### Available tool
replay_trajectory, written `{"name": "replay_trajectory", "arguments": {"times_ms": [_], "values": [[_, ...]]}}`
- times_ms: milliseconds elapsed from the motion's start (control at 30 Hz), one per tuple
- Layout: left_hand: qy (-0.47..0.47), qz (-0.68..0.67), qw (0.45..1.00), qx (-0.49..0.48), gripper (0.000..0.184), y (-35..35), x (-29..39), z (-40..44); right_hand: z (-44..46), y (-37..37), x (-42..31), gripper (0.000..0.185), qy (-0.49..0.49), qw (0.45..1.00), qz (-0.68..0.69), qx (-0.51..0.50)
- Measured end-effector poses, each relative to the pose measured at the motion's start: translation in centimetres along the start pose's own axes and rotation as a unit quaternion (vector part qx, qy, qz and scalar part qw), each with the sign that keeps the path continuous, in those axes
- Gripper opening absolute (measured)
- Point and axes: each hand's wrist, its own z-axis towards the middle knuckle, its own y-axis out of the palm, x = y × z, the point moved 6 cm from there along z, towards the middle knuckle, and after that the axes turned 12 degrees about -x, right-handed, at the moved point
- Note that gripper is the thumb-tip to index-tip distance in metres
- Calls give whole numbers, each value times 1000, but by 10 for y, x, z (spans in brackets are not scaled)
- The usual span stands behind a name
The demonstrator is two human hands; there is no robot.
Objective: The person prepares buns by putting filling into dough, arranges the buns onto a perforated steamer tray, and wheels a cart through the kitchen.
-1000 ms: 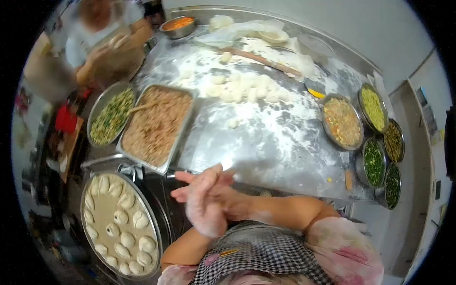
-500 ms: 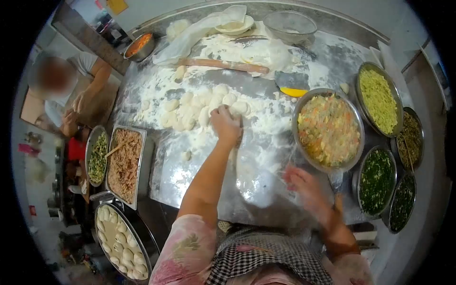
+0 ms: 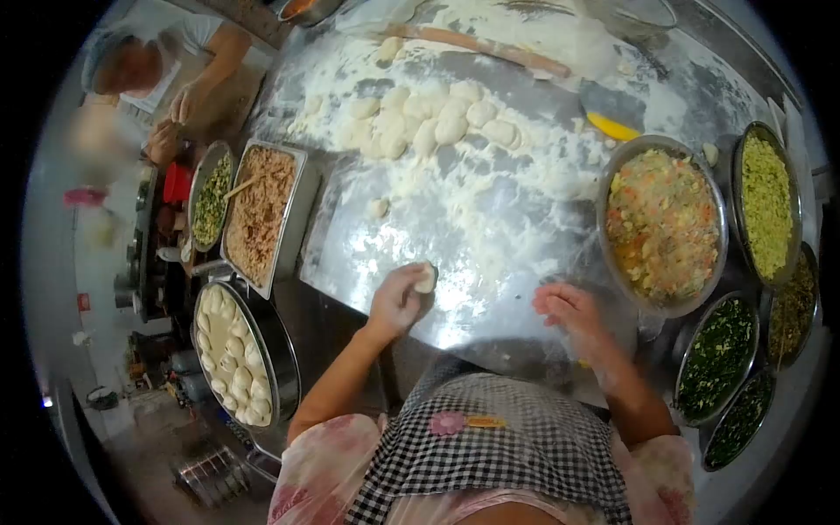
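Note:
My left hand (image 3: 396, 300) is closed around a small round piece of dough (image 3: 426, 278), held over the near edge of the floured metal table (image 3: 490, 262). To its right, my right hand (image 3: 564, 311) holds nothing that I can see; its fingers are loosely bent and apart from the dough. Farther back lies a cluster of flattened dough pieces (image 3: 424, 136) in white flour. A single small dough piece (image 3: 378, 208) sits apart from them, beyond my left hand.
On the right stand a bowl of mixed vegetable filling (image 3: 663, 229), a bowl of yellow-green shreds (image 3: 766, 206) and bowls of chopped greens (image 3: 717, 354). At left are a meat filling tray (image 3: 261, 210) and a round pan of buns (image 3: 234, 359). A rolling pin (image 3: 477, 45) lies behind; a co-worker (image 3: 188, 79) stands far left.
My left hand has come back from the dough cluster towards me, with one piece now in it. The view has shifted, and my right hand is less blurred.

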Motion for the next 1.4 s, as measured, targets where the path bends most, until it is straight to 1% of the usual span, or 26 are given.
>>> {"name": "replay_trajectory", "arguments": {"times_ms": [33, 67, 100, 167, 233, 300, 500, 533, 567, 600, 633, 667, 700, 733, 767, 833, 867, 900, 967, 1067, 1100, 1167, 1200, 1233, 1300, 1400], "values": [[-19, -41, 999, 27, 28, -5, -9, -4, 3, 3, 2, 30, 4, 1000, 3, 4], [-113, -162, 978, 71, 30, -3, -39, -8, 3, 5, 6, 29, 6, 1000, 10, 4], [-124, -64, 987, 75, 33, -3, -39, -4, 2, 7, 10, 28, 9, 1000, 17, 7], [-136, 129, 978, 87, 42, -1, -35, 17, -3, 14, 9, 27, 9, 1000, 20, 17], [-167, 346, 917, -109, 76, 41, -26, 40, -12, 23, 4, 26, 8, 1000, 9, 24], [-34, 370, 918, -137, 78, 61, -1, 43, -18, 27, 8, 27, 25, 999, 1, 37], [5, 351, 926, -141, 71, 57, -2, 70, -18, 49, 3, 28, 22, 998, -18, 55], [-8, 308, 942, -131, 60, 52, -11, 78, -17, 55, -3, 28, 13, 998, -31, 50], [-2, 145, 986, -84, 52, 37, -22, 83, -14, 55, -1, 28, 8, 998, -25, 49], [5, -22, 999, -36, 44, 12, -33, 85, -9, 55, 5, 28, 4, 999, -18, 50], [38, 23, 999, 22, 33, -23, -32, 88, -6, 57, 9, 29, 0, 999, -10, 51], [45, 174, 973, 142, 31, -51, -28, 80, -4, 60, 8, 29, 7, 998, -24, 51], [8, 316, 926, 204, 28, -69, -37, 74, 1, 64, 3, 29, 13, 998, -39, 50], [-31, 330, 927, 178, 27, -78, -56, 76, 6, 68, -2, 29, 21, 997, -55, 49], [-101, 247, 956, 122, 26, -75, -79, 74, 13, 74, -11, 29, 2, 993, -108, 43], [-228, 72, 971, 4, 25, -77, -69, 66, 30, 90, -29, 28, -39, 976, -213, 33], [-124, -170, 977, 29, 29, -55, -90, 60, 37, 99, -38, 29, -80, 964, -249, 50], [-178, -204, 962, -17, 33, -49, -58, 51, 47, 110, -45, 29, -121, 949, -284, 68], [-85, -394, 915, -25, 45, -24, -19, 38, 60, 132, -58, 32, -166, 917, -355, 74], [-25, -446, 892, -65, 57, 4, -11, 19, 73, 154, -56, 27, -163, 906, -388, 38], [-28, -410, 909, -72, 62, 4, -3, 12, 75, 158, -52, 25, -171, 899, -401, 29], [-48, -389, 911, -127, 68, 6, 5, -4, 78, 162, -43, 23, -168, 894, -415, 14], [-58, -439, 882, -159, 68, 12, 7, -13, 77, 161, -35, 22, -157, 896, -415, 11], [-95, -420, 885, -175, 65, 11, 14, -19, 75, 160, -26, 21, -145, 899, -413, 8], [-30, -321, 926, -196, 62, 37, -12, -30, 70, 163, -15, 18, -131, 902, -410, -22], [-48, -277, 946, -159, 52, 39, -9, -43, 57, 171, -12, 14, -156, 883, -440, -43]]}}
